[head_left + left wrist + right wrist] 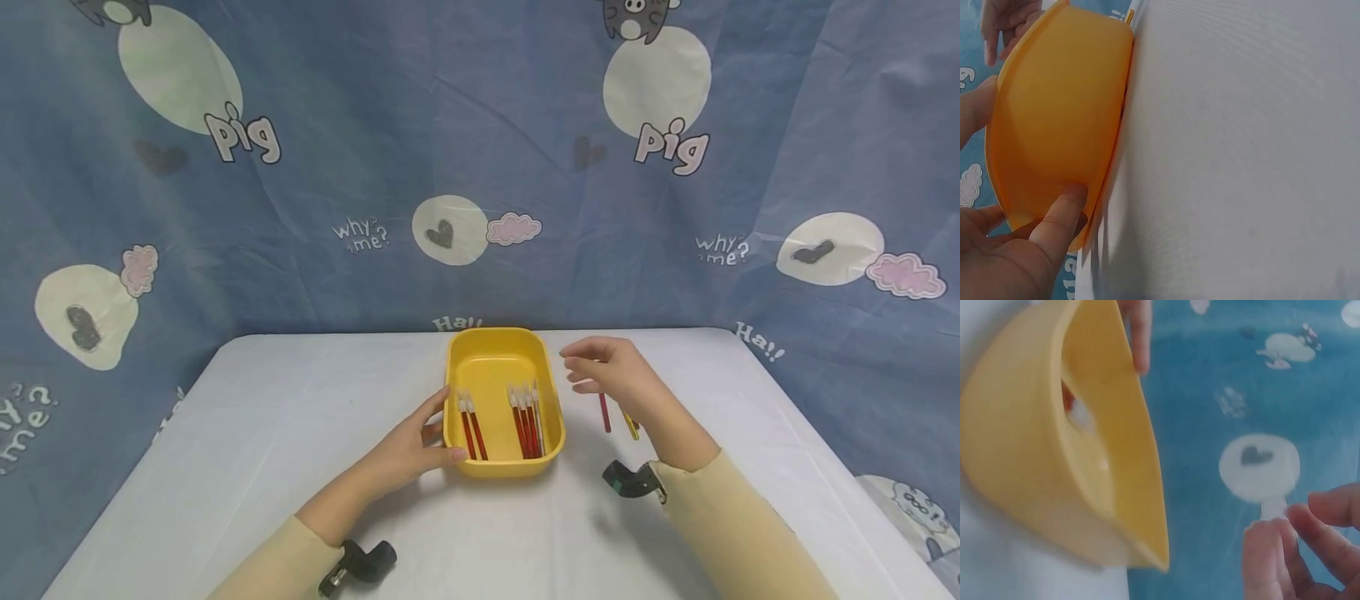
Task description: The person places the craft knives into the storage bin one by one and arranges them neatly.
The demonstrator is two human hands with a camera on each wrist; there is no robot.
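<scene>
Head view: left grip (408, 448) wide against yellow tray (506, 470), right grip (609, 367) loosely curved beside it.

Behind a white table (300, 400), whose far corners are rounded, there hangs a wrinkled blue cloth (487, 100), printed with pale ovals (657, 83), grey hearts (441, 234), pink clouds (513, 228) and words (672, 147).

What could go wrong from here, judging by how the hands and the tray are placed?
1. The left hand holds the near-left corner of the yellow tray; a tug or tilt might slide the left brushes toward the right brushes, mixing the two groups.
2. The right hand partly covers the loose red stick and yellow stick in the head view; it could knock or roll them.
</scene>
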